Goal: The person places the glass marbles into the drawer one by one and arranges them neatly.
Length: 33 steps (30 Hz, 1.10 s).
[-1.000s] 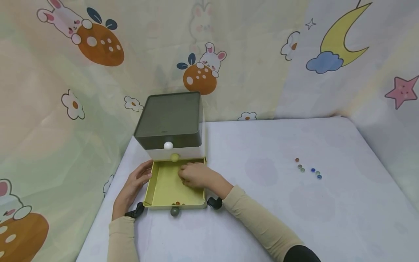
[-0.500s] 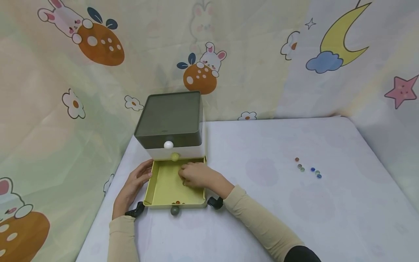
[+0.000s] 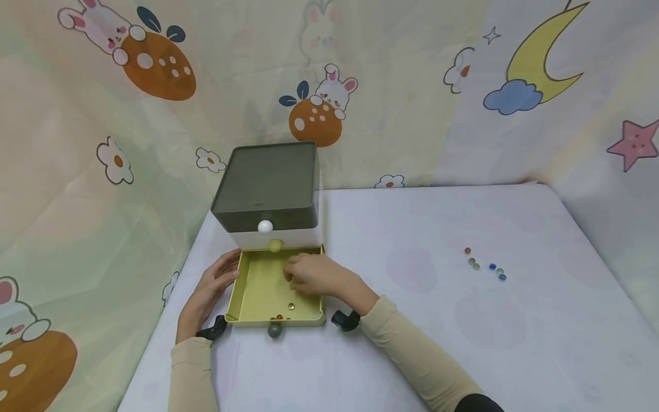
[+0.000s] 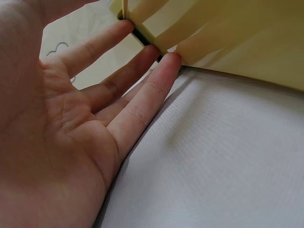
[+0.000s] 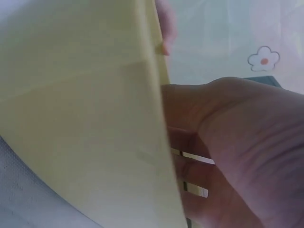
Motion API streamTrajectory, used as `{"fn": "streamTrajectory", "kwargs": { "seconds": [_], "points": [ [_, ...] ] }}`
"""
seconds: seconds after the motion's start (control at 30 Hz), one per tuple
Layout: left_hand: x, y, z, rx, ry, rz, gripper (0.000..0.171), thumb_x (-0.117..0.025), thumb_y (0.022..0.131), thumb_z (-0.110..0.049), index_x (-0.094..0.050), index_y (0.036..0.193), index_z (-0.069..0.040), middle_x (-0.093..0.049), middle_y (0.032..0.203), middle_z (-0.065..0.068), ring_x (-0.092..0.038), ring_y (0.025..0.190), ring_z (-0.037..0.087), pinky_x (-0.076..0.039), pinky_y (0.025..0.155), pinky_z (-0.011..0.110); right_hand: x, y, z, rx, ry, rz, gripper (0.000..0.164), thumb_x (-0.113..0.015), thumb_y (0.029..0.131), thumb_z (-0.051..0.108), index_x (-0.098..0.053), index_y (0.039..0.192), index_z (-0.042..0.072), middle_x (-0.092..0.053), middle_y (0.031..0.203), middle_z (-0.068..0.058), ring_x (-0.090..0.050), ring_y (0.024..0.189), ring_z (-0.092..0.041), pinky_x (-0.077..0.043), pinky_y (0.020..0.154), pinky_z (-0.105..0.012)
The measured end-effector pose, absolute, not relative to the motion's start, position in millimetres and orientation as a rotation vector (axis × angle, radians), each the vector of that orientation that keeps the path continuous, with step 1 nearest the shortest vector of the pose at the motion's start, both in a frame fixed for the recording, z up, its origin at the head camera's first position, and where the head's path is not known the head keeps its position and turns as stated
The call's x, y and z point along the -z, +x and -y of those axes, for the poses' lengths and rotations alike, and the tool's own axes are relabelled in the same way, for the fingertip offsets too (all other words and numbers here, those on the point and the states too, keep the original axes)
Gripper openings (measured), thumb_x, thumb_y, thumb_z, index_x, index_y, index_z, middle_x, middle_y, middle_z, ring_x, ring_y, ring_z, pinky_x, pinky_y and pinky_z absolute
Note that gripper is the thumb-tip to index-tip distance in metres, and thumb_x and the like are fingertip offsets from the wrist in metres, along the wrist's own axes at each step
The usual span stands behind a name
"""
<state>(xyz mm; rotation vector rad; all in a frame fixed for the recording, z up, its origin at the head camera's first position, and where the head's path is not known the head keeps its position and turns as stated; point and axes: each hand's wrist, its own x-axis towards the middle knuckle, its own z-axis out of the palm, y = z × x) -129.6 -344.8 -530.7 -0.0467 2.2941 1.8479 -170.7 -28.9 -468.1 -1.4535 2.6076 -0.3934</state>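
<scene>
All around the back and sides hangs a pale printed cloth (image 3: 391,126), busy with bunnies on spotted orange fruit, white flowers, a pink star and a yellow moon over a blue cloud. Below it spreads the table (image 3: 391,360), under a white covering with faint round blotches. And there, over on the left half, near the back, stands the storage unit (image 3: 262,177): dark olive lid, white band beneath. Jutting from its base towards the person is the yellow-green drawer (image 3: 262,286), shallow and square-sided, its inside floor smooth.

Two beige sleeves (image 3: 417,349) reach in. The left hand (image 3: 210,289) is at the drawer's left side, fingers long and spread apart, tips against the outer wall. The right hand (image 3: 319,274) reaches over the right wall, fingers bent down inside; whether they hold anything, I cannot tell, the wall hides the tips from the right wrist view.

Down to the knobs: a white knob (image 3: 265,226), a lime knob (image 3: 275,245), a dark grey-green knob (image 3: 275,330) on the drawer's front. Smallest of all, the marbles! A clear, yellowish marble (image 3: 291,306) lies just before the right hand, an orange marble (image 3: 280,316) at the front wall with others partly hidden beside it. Well off to the right, brown, greenish and blue marbles (image 3: 492,266) sit scattered on the white cover.
</scene>
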Motion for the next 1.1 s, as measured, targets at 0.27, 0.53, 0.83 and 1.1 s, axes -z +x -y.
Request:
{"fn": "streamTrajectory", "kwargs": {
  "seconds": [0.27, 0.53, 0.83, 1.1],
  "points": [
    [529, -130, 344, -1.843, -0.066, -2.296, 0.065, -0.059, 0.106, -0.025, -0.032, 0.164, -0.014, -0.033, 0.168, 0.013, -0.052, 0.130, -0.003, -0.047, 0.101, 0.014, 452, -167, 12, 0.582, -1.395, -2.541, 0.015, -0.068, 0.101, 0.022, -0.073, 0.114, 0.017, -0.071, 0.117, 0.003, -0.065, 0.105, -0.012, -0.055, 0.090, -0.027],
    [529, -130, 343, -1.807, -0.106, -2.302, 0.067, -0.060, 0.106, -0.029, -0.031, 0.164, -0.015, -0.032, 0.169, 0.014, -0.051, 0.129, -0.002, -0.046, 0.100, 0.014, 442, -165, -8, 0.734, -1.310, -2.496, 0.018, -0.068, 0.102, 0.023, -0.072, 0.117, 0.015, -0.069, 0.121, 0.004, -0.067, 0.110, -0.014, -0.055, 0.094, -0.032],
    [530, -132, 343, -1.823, -0.072, -2.299, 0.065, -0.060, 0.106, -0.027, -0.032, 0.164, -0.017, -0.032, 0.169, 0.013, -0.050, 0.132, -0.003, -0.046, 0.101, 0.014, 440, -165, -37, 0.929, -1.305, -2.470, 0.020, -0.069, 0.101, 0.018, -0.071, 0.119, 0.009, -0.070, 0.119, -0.003, -0.066, 0.106, -0.019, -0.055, 0.092, -0.035],
    [530, -130, 344, -1.819, -0.067, -2.305, 0.065, -0.060, 0.106, -0.028, -0.033, 0.164, -0.019, -0.032, 0.170, 0.012, -0.048, 0.134, -0.003, -0.044, 0.102, 0.014, 442, -163, -71, 1.071, -1.170, -2.495, 0.018, -0.069, 0.102, 0.020, -0.069, 0.119, 0.015, -0.069, 0.116, 0.007, -0.063, 0.106, -0.013, -0.055, 0.094, -0.035]
  ]
}}
